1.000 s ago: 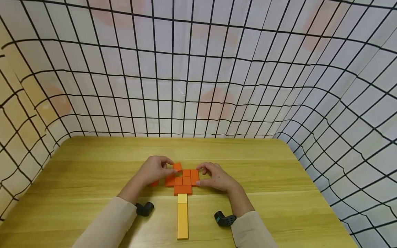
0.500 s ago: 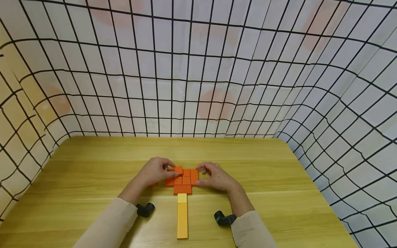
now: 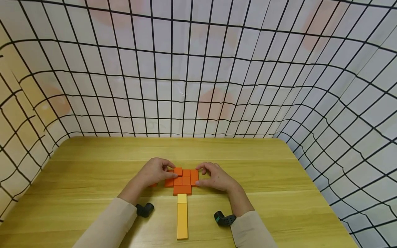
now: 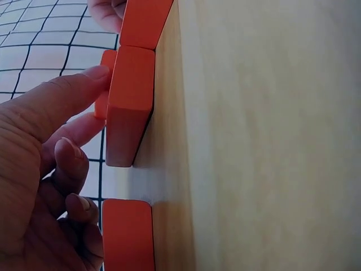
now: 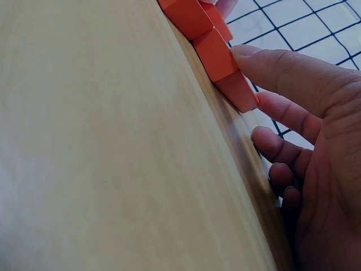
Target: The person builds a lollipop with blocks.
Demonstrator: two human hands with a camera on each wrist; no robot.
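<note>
My left hand (image 3: 156, 171) pinches a small square orange block (image 3: 178, 171) between thumb and forefinger. The block sits in the back row of a flat group of orange blocks, level with its neighbours or slightly raised. At the group's right end my right hand (image 3: 216, 176) has thumb and forefinger on an upright-lying rectangular orange block (image 3: 194, 177), thumb at its near corner and forefinger at its far corner. A wide orange block (image 3: 182, 190) lies at the front of the group. In the left wrist view the pinched block (image 4: 102, 101) is partly hidden behind another orange block (image 4: 132, 84).
A short pale-yellow block (image 3: 182, 198) and a long yellow block (image 3: 182, 220) run from the group towards me. Another orange block (image 3: 154, 185) lies to the left, mostly under my left hand. Black wire mesh (image 3: 192, 100) encloses the wooden table (image 3: 263, 165).
My left hand has brought the small orange block nearer and down, from tilted behind the group into the gap in its back row. The right hand stays put.
</note>
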